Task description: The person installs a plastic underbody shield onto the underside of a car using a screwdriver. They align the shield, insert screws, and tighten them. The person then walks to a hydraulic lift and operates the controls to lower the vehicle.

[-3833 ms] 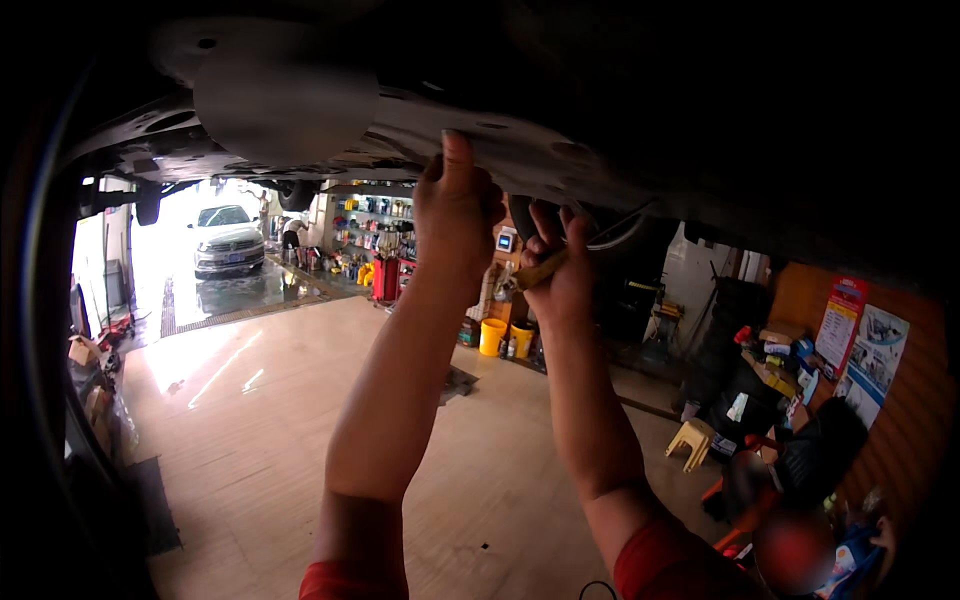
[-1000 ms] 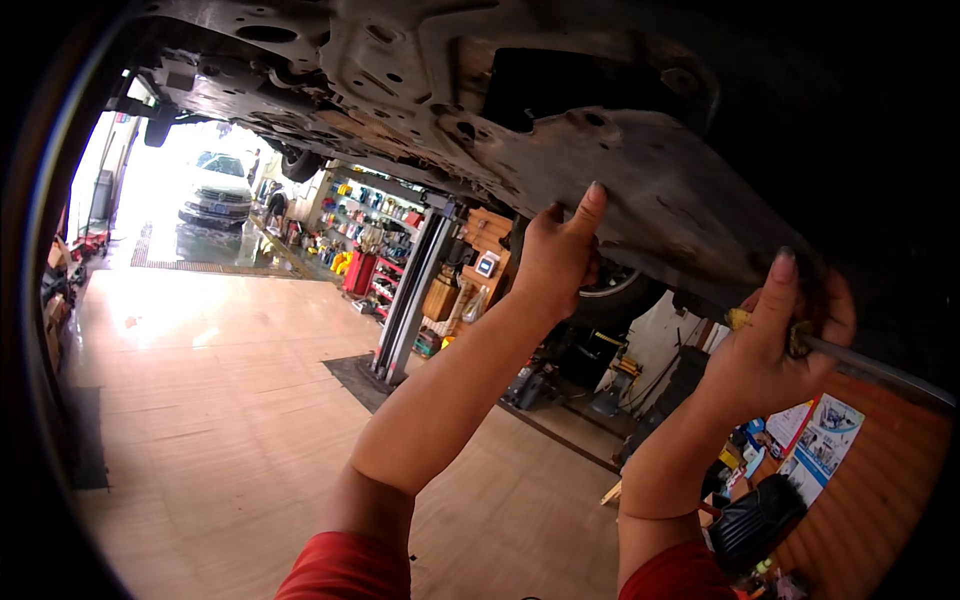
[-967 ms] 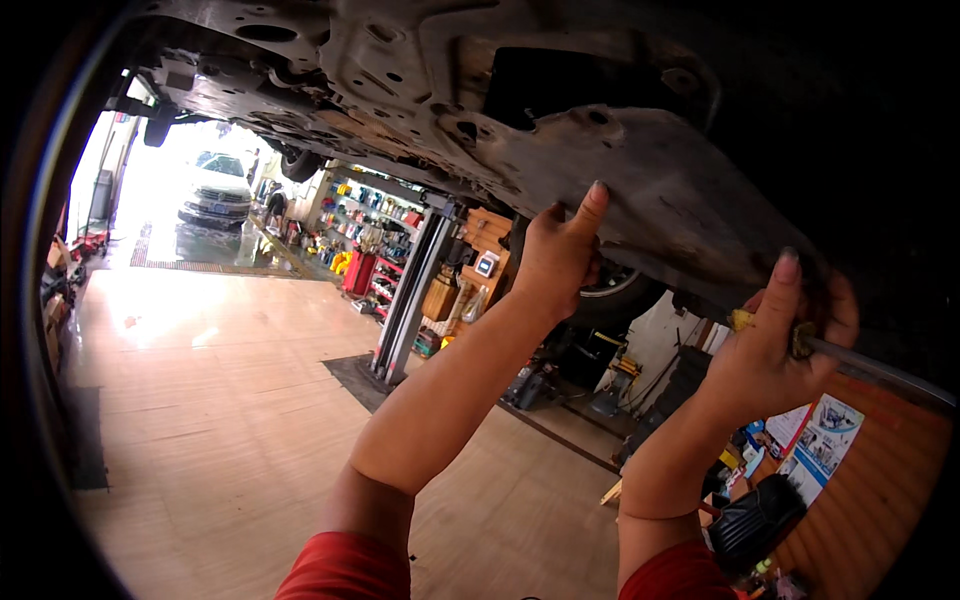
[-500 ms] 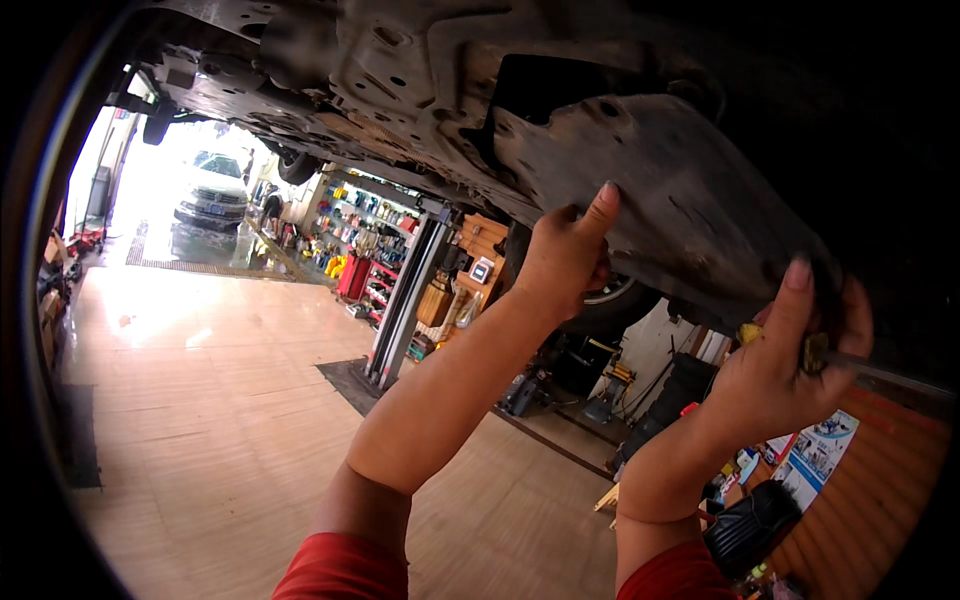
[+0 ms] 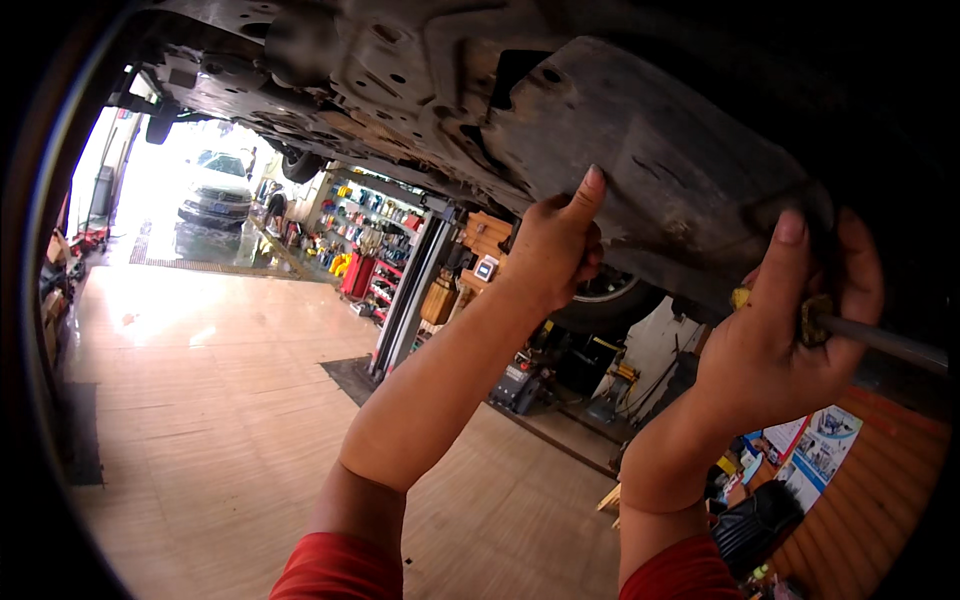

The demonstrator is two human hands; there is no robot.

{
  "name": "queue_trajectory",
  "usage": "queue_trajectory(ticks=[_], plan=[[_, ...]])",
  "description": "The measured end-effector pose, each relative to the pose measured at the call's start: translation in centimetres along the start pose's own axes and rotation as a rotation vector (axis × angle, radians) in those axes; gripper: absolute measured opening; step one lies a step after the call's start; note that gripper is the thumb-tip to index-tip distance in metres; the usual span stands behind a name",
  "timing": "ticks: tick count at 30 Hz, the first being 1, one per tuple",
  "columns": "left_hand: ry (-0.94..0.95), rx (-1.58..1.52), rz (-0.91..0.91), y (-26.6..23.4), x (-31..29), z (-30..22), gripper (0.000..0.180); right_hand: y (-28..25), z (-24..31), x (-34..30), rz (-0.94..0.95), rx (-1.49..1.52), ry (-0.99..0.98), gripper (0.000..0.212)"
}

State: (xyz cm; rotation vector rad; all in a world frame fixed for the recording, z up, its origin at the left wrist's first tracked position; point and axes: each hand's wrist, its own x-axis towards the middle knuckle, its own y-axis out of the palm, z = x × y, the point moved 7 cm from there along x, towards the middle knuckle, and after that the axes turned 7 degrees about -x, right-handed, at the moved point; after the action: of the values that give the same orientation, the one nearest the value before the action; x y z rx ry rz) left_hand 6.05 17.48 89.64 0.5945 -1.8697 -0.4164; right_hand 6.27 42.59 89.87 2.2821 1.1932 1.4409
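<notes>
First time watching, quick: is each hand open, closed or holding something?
Left hand: fingers curled, thumb at the dark panel; grip cannot be told.
Right hand: closed around a yellow-handled tool.

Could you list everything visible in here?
Panel: one, dark grey, overhead
Tool: one, yellow and grey, right
Underbody: one, grey, top
Wheels: at least two, black, below it
Post: one, grey, centre
Shelves: several, pale, beyond post
Cabinet: one, red, by shelves
Car: one, white, far left
Person: at least one, dark-clothed, by car
Floor: one, tan, below
Posters: two, mostly white, lower right
Left hand: one, bare, thumb at panel
Right hand: one, bare, holding tool
Sleeves: two, red, bottom
</notes>
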Motion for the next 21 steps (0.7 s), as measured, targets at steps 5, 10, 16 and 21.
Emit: queue_trajectory(ticks=[5,10,16,21], plan=[[0.015,0.039,-0.054,0.1,-0.3,-0.5,0.067,0.1,-0.1,0.6,-0.035,0.003,-0.050,0.025],[0.001,0.011,-0.005,-0.4,0.0,0.3,0.058,-0.1,-0.4,0.5,-0.009,-0.044,0.037,0.024],[0.006,0.082,0.008,-1.7,-0.9,1.0,0.054,-1.3,-1.8,0.0,0.085,-0.081,0.171,0.022],[-0.076,0.047,0.007,-2.6,-1.8,2.4,0.049,-1.7,-3.6,-0.7,0.189,-0.111,0.336,0.018]])
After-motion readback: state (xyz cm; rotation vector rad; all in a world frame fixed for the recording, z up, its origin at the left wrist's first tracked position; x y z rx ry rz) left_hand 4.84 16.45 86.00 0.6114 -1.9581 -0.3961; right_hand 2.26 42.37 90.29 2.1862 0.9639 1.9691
